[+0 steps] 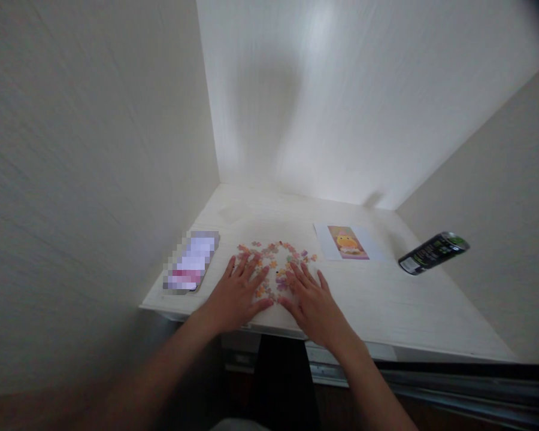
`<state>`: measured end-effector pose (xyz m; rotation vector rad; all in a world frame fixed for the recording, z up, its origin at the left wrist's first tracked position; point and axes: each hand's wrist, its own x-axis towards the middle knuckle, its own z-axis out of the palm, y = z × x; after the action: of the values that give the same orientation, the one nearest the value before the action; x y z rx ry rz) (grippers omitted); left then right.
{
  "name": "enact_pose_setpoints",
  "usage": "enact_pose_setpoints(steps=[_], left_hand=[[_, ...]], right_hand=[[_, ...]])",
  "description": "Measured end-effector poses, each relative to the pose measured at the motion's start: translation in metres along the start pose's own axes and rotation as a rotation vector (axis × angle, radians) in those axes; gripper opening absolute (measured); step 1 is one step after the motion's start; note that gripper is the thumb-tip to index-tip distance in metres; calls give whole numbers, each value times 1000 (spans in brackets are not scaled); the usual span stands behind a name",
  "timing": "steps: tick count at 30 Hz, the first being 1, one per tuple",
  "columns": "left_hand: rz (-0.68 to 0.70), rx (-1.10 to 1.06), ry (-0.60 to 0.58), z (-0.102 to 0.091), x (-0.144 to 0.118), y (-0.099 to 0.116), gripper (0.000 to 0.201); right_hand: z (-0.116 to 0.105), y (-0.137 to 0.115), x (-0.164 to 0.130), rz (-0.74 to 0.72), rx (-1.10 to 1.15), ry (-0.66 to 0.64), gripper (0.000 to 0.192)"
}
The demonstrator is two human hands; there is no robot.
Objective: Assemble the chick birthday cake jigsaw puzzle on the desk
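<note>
Small orange, pink, purple and green jigsaw puzzle pieces (273,263) lie loose in a cluster near the front of the white tabletop (273,209). Over the left part of the cluster, my left hand (239,293) rests flat with its fingers spread. My right hand (312,302) lies on the right part, palm down and fingers apart. Both hands touch pieces and hide some beneath them. A picture card (348,242) of a yellow chick-like figure on a white sheet lies to the right, beyond my right hand.
A phone (191,263) with a blurred-out lit screen lies by the left wall. On the right stands a dark drink can (433,252). White panels (296,108) enclose the tabletop at the back and both sides. Its front edge (273,331) runs just below my hands.
</note>
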<state>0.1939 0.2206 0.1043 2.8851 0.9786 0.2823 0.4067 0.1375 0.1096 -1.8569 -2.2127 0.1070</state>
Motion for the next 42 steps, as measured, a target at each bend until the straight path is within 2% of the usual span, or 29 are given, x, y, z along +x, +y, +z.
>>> enact_pose_setpoints(steps=[2,7,13,19,22,26,30,36,39,42], left_hand=[[29,-1,-13,-1,-2,-2,68],[43,-22,-32,-3,-2,-5,68],[-22,-28,58,2,21,-1,67],[-18,-6,6,7,23,-3,68],[1,-15,-18,4,18,-4,68],[-1,-38,-37,0,15,-5,69],[-36,-78,24,2,13,-8,65],[-132,-62,54,6,11,-9,63],[-153,-54,43,5,13,-9,66],[-161,-53,61,3,21,-14,58]], right_hand=[[-1,9,14,15,-14,21,55],[4,23,38,-33,-12,-50,49],[1,25,37,-100,23,-84,46],[-2,42,39,-124,83,-3,46],[-3,51,60,-150,90,26,45],[-4,60,102,-267,99,-84,42],[2,68,126,-352,117,-119,38],[15,75,120,-303,200,-47,41],[12,84,120,-299,277,-16,34],[5,101,123,-256,322,33,28]])
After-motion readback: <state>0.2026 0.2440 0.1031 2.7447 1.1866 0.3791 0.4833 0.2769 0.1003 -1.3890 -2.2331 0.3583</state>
